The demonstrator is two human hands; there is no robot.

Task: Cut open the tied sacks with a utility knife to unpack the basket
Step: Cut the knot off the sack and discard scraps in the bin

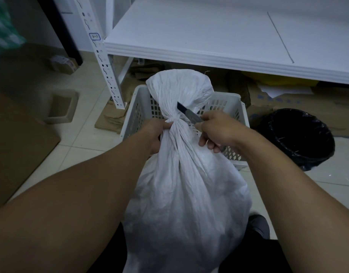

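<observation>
A full white woven sack (186,198) stands between my knees, tied at its neck with a knot (174,120); the loose top fans out above the tie. My left hand (154,134) grips the sack's neck just below the knot, on its left side. My right hand (217,131) holds a grey utility knife (188,113), its dark blade tip resting against the gathered fabric just above the knot. Behind the sack stands a white perforated plastic basket (231,104).
A white metal shelf (219,34) hangs above the basket, its slotted upright post (102,60) at the left. A black-lined bin (295,137) sits at the right. Flattened cardboard (288,103) lies under the shelf and a large brown sheet (15,142) at the left.
</observation>
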